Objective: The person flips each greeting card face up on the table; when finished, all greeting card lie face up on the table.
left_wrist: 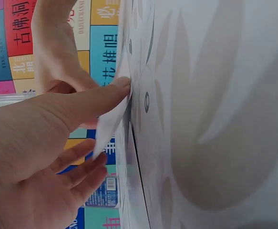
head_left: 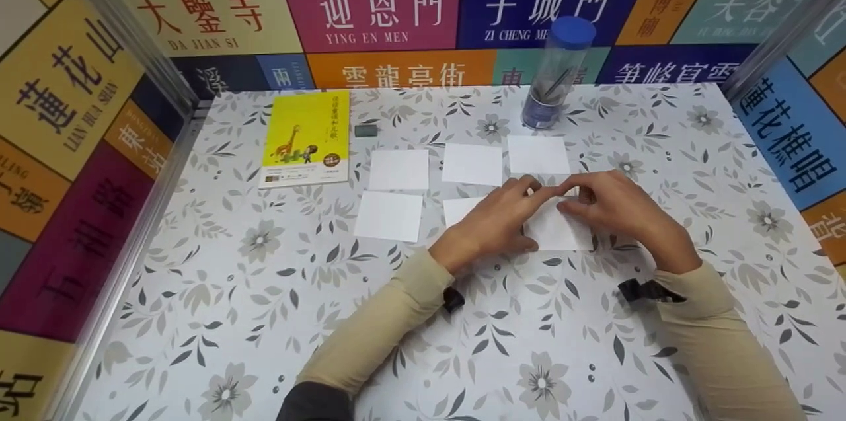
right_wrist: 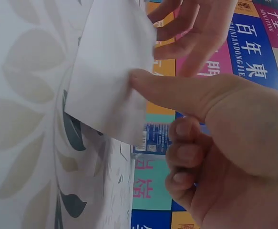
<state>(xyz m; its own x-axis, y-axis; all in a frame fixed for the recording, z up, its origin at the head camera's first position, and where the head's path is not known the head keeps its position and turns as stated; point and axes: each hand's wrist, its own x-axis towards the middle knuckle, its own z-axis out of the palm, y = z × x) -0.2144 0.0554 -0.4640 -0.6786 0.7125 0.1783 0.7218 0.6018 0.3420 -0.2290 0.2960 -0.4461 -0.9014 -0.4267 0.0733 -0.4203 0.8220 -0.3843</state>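
Note:
A white paper square (head_left: 562, 232) lies on the flowered table (head_left: 264, 289) between both hands. My left hand (head_left: 535, 193) rests on its left side, the thumb (left_wrist: 96, 98) pressing the sheet's raised edge (left_wrist: 108, 129) and the other fingers loosely straight. My right hand (head_left: 572, 199) meets it from the right. Its thumb (right_wrist: 172, 90) pinches the lifted flap of paper (right_wrist: 112, 71), and three of its fingers are curled. The forefinger is hidden behind the sheet.
Three more white squares (head_left: 472, 163) lie in a row behind the hands, another (head_left: 388, 215) at left, one partly under my left hand. A yellow book (head_left: 306, 138), a grey eraser (head_left: 365, 130) and a clear blue-lidded tube (head_left: 555, 74) stand further back. Printed walls enclose the table.

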